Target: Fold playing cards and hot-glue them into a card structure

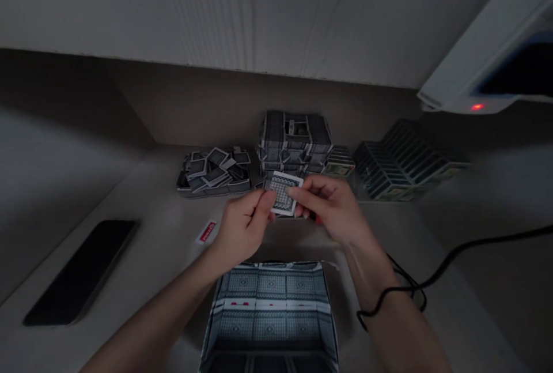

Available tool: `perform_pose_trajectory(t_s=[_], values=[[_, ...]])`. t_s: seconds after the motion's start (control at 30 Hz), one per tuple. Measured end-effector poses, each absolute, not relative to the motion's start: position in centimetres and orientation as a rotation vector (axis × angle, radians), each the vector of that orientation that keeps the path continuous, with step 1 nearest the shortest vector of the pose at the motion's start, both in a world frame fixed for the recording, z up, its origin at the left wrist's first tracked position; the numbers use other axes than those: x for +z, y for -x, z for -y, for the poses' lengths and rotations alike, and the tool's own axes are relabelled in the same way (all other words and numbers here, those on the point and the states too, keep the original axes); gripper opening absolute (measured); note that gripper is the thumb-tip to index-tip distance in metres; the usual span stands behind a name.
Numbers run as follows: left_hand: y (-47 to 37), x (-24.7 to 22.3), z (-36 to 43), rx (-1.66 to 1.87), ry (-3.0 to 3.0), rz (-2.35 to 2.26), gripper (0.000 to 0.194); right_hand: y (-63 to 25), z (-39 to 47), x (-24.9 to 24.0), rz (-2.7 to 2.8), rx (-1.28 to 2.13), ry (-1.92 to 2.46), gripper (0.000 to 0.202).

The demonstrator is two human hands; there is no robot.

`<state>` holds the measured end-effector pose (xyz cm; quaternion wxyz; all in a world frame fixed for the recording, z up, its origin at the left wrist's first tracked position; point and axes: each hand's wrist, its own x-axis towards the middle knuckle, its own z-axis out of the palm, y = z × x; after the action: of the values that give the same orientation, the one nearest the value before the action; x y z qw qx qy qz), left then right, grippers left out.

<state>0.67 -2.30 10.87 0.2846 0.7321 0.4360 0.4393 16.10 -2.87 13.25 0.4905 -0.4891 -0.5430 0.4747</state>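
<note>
Between my two hands is a small playing card [285, 187] with a patterned back and a white border. My left hand [244, 223] pinches its left edge between thumb and fingers. On the other side, my right hand [330, 206] grips the card's right edge, its thumb lying on the patterned face. Below my hands stands an open box made of playing cards [272, 283], its inner walls showing card backs. Behind the held card rises a stacked block built of cards [296, 139]. Something small and orange-red shows under my right hand, too hidden to name.
A card-built tray [213, 190] heaped with loose cards stands back left. At the back right are rows of folded cards [389, 165]. A black phone [82, 272] and a red-and-white label [206, 232] lie left. A black cable [453, 255] crosses the right side; a shelf [216, 15] overhangs.
</note>
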Motion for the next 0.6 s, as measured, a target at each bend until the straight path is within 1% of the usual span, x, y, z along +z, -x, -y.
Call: perform_pose_trajectory(t_s=[0.13,0.3,0.47,0.6], values=[[-0.2,11.5,2.9,1.19,-1.917,-1.025,0.04,-16.2,3.0,13.1,1.277,1.34,1.076,0.023],[-0.1,11.4,2.6,1.182,-1.881,-1.047,0.043,-16.2,2.6,12.5,1.276,1.407,1.041,0.023],[-0.2,10.5,1.0,1.015,-1.826,-1.062,0.039,-16.9,1.8,12.1,1.34,1.388,1.143,0.026],[-0.4,9.8,0.6,1.05,-1.85,-1.09,0.035,-17.4,1.8,12.3,1.517,1.48,1.158,0.025]])
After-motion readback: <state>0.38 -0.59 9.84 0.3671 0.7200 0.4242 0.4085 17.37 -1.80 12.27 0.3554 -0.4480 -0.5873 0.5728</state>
